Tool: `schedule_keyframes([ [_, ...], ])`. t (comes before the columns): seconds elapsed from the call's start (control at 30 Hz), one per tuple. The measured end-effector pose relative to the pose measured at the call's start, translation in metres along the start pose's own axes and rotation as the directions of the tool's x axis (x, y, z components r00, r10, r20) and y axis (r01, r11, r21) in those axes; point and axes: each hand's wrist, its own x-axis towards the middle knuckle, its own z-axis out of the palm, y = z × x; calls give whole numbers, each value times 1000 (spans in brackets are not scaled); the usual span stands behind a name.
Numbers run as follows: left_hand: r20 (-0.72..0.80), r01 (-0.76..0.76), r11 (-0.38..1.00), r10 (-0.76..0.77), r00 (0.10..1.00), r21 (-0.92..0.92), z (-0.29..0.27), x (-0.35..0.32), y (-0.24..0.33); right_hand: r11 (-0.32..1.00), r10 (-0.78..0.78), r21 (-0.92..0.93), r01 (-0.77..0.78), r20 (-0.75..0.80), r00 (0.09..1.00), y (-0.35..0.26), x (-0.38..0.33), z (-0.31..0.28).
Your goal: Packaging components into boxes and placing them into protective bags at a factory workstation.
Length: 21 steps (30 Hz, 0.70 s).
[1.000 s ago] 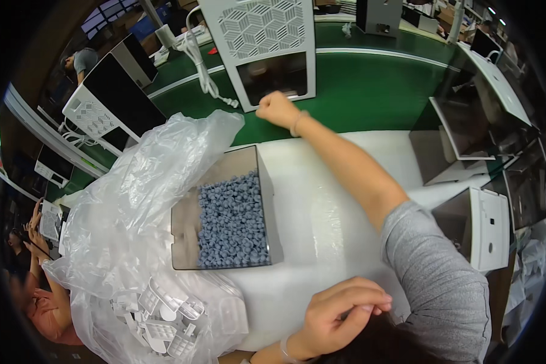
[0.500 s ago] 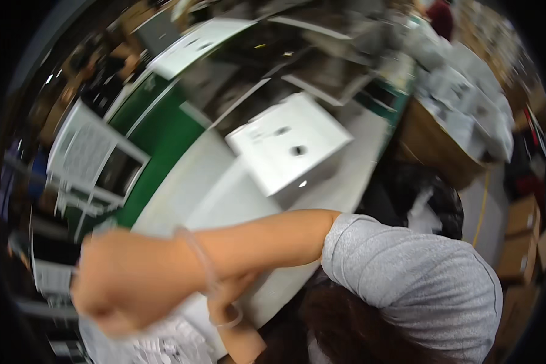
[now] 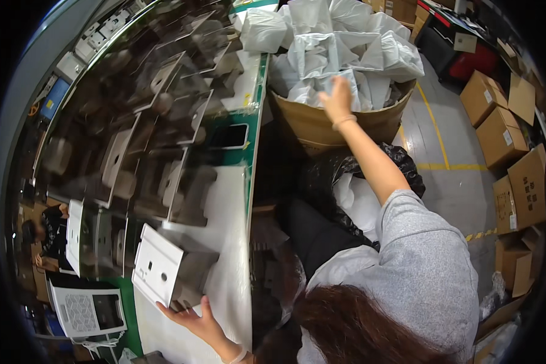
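Observation:
A white box [image 3: 158, 267] with small dark marks on its top face sits on the pale table surface [image 3: 230, 242] at the lower left. My left hand [image 3: 199, 323] touches the near end of this box, its thumb and fingers spread along the edge. My right arm stretches far forward to a big brown carton [image 3: 340, 124] heaped with white bag-like wrappings [image 3: 315, 54]. Over the near part of that heap is my right hand [image 3: 338, 100], fingers apart; whether it touches a wrapping I cannot tell.
A phone-like device [image 3: 230, 136] lies on the green strip beside dark glossy panels [image 3: 145, 103]. Below the carton stands a black plastic bag [image 3: 400, 164] with white material inside. Several brown cartons [image 3: 500, 130] line the right side. At the lower left is a white ventilated case [image 3: 88, 309].
My view has turned to the right. My right hand has swung from the lower left across to the carton of white wrappings. My left hand now touches the white box.

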Motion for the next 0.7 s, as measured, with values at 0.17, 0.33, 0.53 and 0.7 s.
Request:
schedule_keyframes([
  [0.17, -220, 91, 991, -69, 973, 93, -13, 13, -17, 774, 589, -302, -557, 19, 808, 118, 8, 7],
  [0.33, -284, 49, 988, -6, 959, 147, -65, 10, -21, 840, 541, -222, -495, 302, 785, 105, -19, 18],
  [0.53, -335, -47, 964, 137, 932, 262, -102, 12, 7, 875, 480, -204, -438, 265, 836, 111, -20, -2],
  [0.7, -357, -88, 892, 265, 896, 443, -166, 9, -39, 860, 469, -392, -328, 352, 810, 95, 14, -13],
])
